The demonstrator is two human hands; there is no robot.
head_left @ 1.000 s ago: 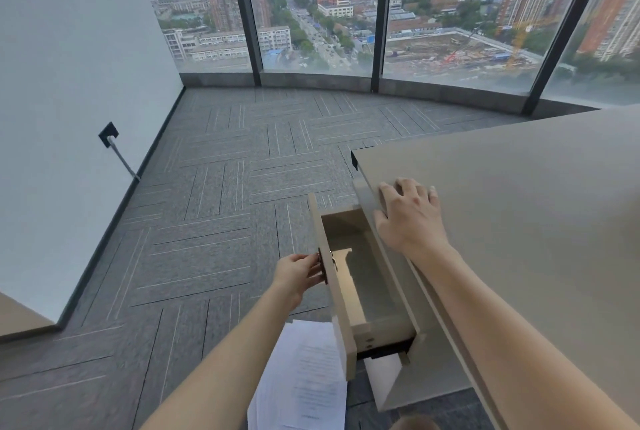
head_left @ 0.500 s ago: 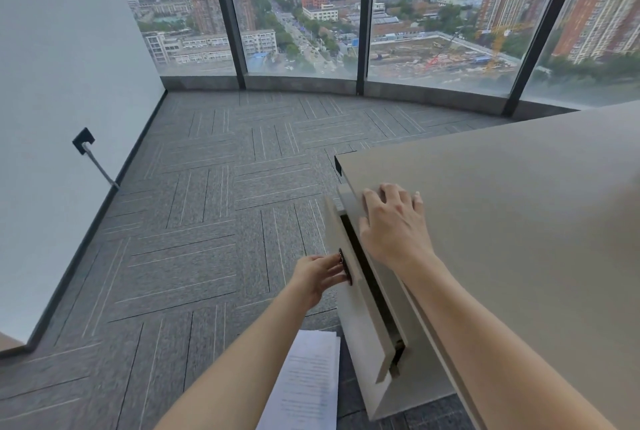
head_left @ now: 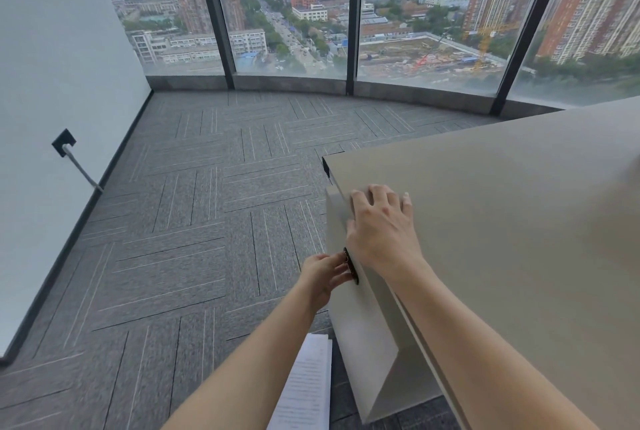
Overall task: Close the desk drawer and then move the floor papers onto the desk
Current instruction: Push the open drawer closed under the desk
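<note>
The beige desk (head_left: 519,221) fills the right side. Its drawer front (head_left: 356,325) sits flush with the desk side, with no gap showing. My left hand (head_left: 323,277) presses its fingers against the dark handle (head_left: 350,266) on the drawer front. My right hand (head_left: 382,227) lies flat, fingers spread, on the desk's left edge just above the drawer. A stack of white printed papers (head_left: 306,388) lies on the carpet below, beside the desk's foot, partly hidden by my left forearm.
Grey patterned carpet (head_left: 190,239) stretches to the floor-to-ceiling windows (head_left: 346,14). A white wall (head_left: 52,83) on the left carries a dark socket (head_left: 64,142) with a cable running down to the floor.
The drawer went from wide open to fully pushed in, my left hand following it to the right on the handle. My right hand stayed on the desk edge.
</note>
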